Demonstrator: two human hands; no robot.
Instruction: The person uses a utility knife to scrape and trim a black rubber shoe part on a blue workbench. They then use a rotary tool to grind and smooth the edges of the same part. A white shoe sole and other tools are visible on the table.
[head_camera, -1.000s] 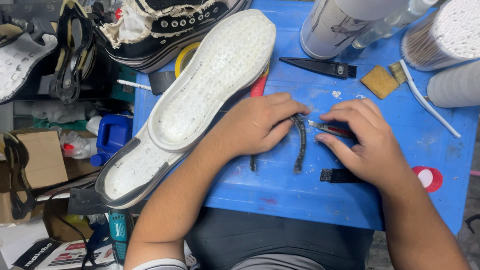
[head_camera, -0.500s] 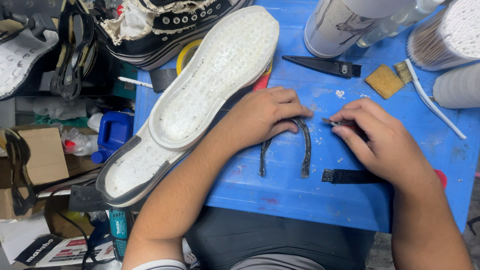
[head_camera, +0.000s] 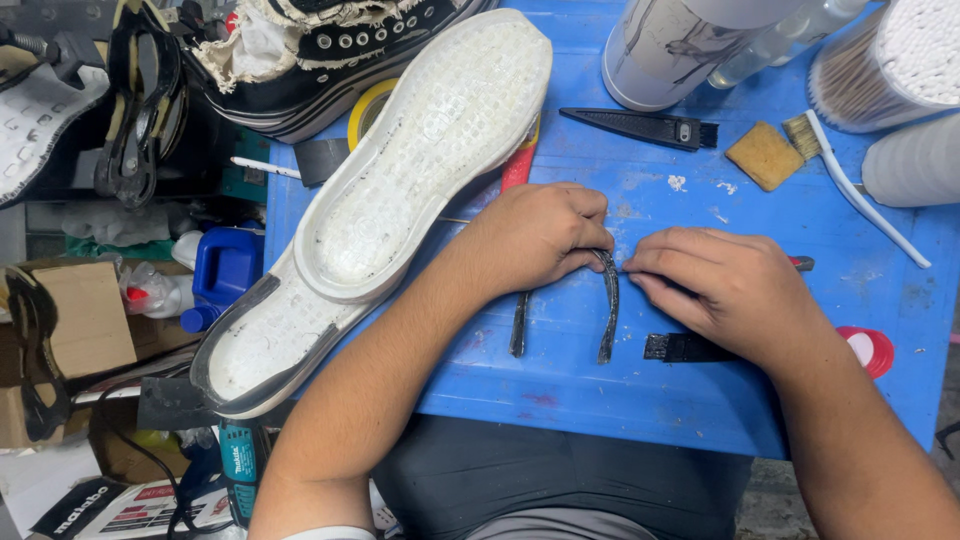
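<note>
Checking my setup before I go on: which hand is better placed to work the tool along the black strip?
Probably the right hand: it already pinches the red-ended tool with its tip at the strip, while the left hand pins the strip's top bend.

Even, bright overhead light on blue table (head_camera: 560, 400); soft short shadows under both forearms. Mild glare on white sole (head_camera: 420, 150). Centre sharp; left floor clutter dimmer. Slight wide-angle stretch at corners. No motion blur
</note>
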